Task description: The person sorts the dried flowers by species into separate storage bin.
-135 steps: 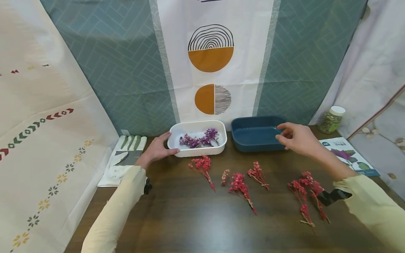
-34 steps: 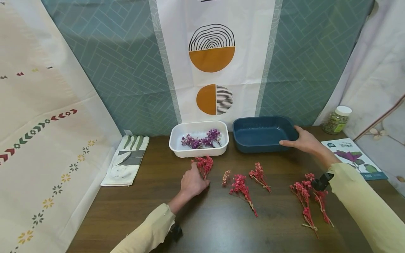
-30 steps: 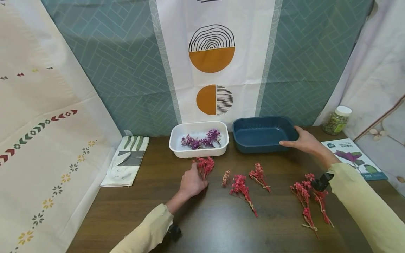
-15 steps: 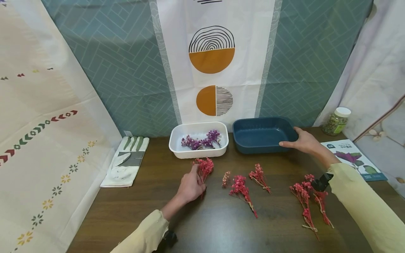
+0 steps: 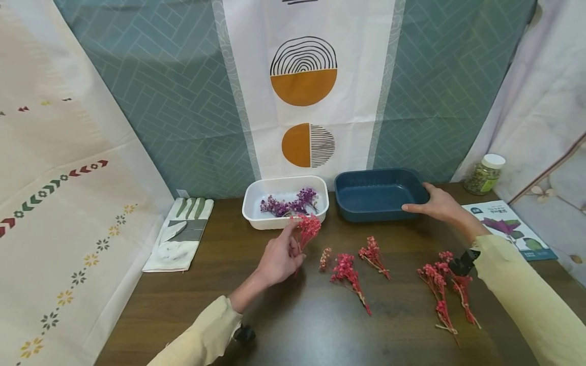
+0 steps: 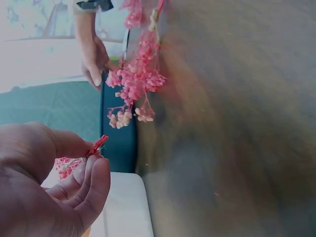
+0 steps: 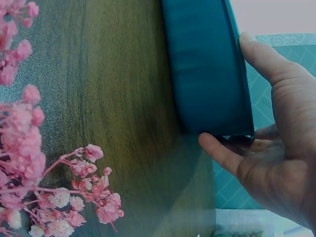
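My left hand [image 5: 276,259] pinches the stems of a red dried-flower sprig [image 5: 308,229] between thumb and fingertips. The sprig is raised off the table, its blossoms in front of the white container [image 5: 261,223]. In the left wrist view, the stem ends [image 6: 98,144] poke out from the pinch. Purple dried flowers [image 5: 299,201] lie inside the white container. My right hand [image 5: 441,206] grips the right end of a dark blue container [image 5: 375,213], which has nothing in it. The right wrist view shows the thumb and fingers spread around that end of the blue container [image 7: 212,74].
More red sprigs lie on the table: one bunch [image 5: 346,269] in the middle, a smaller one [image 5: 373,251], and others [image 5: 435,277] below the right forearm. A pale sprig [image 5: 325,258] is between them. Gloves [image 5: 178,239] lie left; a lidded jar [image 5: 484,175] and a seed packet [image 5: 508,226] are right.
Earlier, my left hand left the white container's side and took the nearby red sprig from the table. It has since lifted it toward that container. My right hand came onto the blue container and stays there.
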`<state>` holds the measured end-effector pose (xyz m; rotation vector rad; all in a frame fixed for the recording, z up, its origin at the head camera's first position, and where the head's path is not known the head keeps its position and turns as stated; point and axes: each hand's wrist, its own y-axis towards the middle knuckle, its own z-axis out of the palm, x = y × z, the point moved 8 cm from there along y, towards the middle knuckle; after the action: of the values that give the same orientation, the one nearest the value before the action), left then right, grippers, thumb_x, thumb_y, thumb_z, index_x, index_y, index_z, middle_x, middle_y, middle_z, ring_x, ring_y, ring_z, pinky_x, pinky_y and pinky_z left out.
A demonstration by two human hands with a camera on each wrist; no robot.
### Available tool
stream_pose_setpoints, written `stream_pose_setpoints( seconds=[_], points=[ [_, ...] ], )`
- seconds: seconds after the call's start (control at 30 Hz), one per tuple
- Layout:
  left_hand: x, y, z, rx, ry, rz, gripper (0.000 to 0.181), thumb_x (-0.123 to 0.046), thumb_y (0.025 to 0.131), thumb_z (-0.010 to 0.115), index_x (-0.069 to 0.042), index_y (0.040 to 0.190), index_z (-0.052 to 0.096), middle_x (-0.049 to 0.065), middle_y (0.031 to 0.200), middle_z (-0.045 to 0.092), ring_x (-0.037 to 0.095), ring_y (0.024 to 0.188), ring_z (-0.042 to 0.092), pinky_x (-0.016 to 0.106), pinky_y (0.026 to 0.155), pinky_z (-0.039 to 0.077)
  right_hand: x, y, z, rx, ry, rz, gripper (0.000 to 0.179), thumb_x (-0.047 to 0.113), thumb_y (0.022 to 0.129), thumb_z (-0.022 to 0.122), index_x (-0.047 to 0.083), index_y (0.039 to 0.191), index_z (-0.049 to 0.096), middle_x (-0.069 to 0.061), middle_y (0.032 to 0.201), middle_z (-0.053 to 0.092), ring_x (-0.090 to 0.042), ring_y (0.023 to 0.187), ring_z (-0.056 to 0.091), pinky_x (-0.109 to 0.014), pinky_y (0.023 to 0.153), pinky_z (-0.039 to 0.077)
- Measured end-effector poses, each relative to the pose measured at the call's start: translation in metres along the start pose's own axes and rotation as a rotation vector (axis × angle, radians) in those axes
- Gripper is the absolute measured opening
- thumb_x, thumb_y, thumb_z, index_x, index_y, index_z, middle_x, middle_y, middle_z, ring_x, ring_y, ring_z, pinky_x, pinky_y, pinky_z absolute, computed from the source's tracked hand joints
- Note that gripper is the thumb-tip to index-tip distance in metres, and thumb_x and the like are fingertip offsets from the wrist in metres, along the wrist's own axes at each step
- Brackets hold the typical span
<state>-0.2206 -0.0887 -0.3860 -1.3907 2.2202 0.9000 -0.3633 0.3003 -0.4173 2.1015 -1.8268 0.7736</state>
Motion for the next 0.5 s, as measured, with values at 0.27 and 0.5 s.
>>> stream_pose_setpoints(
  seconds=[0.27,0.5],
  points=[
    [-0.016,0.019,0.013,0.044,0.001,0.048,0.071,0.000,0.078,0.081,0.000,0.140,0.047,-0.004,0.073,0.060,0.007,0.060,0.054,0.032,0.065,0.048,0.000,0.001,0.001,0.002,0.009,0.010,0.121,0.061,0.086,0.069,-0.016,0.151,0.002,-0.045,0.150,0.014,-0.061,0.136,0.021,-0.070,0.104,0.026],
    [-0.023,0.040,0.025,0.097,-0.003,0.054,0.076,-0.001,0.079,0.079,-0.003,0.146,0.044,-0.006,0.075,0.060,0.007,0.063,0.055,0.031,0.068,0.049,0.000,0.000,0.000,0.003,0.004,0.013,0.121,0.061,0.086,0.069,-0.017,0.151,0.002,-0.046,0.150,0.014,-0.061,0.136,0.021,-0.070,0.105,0.026]
  ],
)
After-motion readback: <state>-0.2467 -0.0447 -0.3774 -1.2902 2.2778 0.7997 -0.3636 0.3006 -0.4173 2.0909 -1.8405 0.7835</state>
